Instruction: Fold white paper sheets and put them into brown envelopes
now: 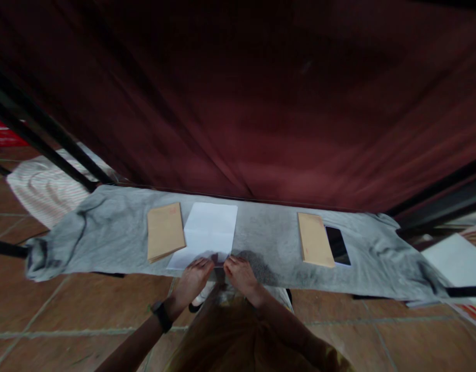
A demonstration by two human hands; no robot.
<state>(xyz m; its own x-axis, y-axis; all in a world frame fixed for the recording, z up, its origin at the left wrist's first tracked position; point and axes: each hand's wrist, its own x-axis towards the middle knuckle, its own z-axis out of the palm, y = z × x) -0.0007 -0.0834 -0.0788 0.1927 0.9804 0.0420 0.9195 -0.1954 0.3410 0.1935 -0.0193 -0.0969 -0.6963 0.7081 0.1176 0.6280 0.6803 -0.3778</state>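
Observation:
A white sheet of paper lies on the grey cloth, a faint crease across its middle. Fingers curled, my left hand grips the sheet's near edge; a dark watch is on that wrist. My right hand is closed at the near right corner of the same sheet, close beside the left. What the fingertips do under the edge is hidden. Left of the sheet, a stack of brown envelopes overlaps its side. Farther right lie more brown envelopes, apart from both hands.
A dark phone lies against the right-hand envelopes. The grey cloth covers a narrow bench, with a dark red curtain rising behind it. Black metal bars stand at both ends. A striped cloth is at left; the floor is tiled.

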